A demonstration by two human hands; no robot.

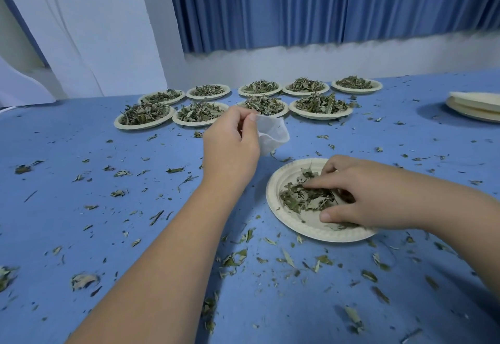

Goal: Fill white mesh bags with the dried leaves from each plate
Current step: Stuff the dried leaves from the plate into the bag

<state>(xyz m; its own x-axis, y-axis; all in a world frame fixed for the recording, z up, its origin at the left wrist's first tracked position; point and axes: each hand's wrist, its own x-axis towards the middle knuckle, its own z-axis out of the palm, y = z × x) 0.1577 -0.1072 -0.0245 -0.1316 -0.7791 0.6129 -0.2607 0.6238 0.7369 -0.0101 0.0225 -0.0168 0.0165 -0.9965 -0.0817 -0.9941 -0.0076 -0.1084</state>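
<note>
Nearest me, right of centre on the tabletop (pixel 81 235), sits a plate (pixel 305 226) with dried leaves (pixel 303 199) in it. My right hand (pixel 359 192) lies in that plate, fingers curled over the leaves. Behind and left of it, my left hand (pixel 230 146) pinches a mesh bag (pixel 273 135) above the tabletop. Further back stand nine filled plates: a front row of four (pixel 200 123), then a back row of five (pixel 260 93). At the far right sits a stack of plates (pixel 476 105). Loose leaf bits (pixel 232 258) lie all round.
</note>
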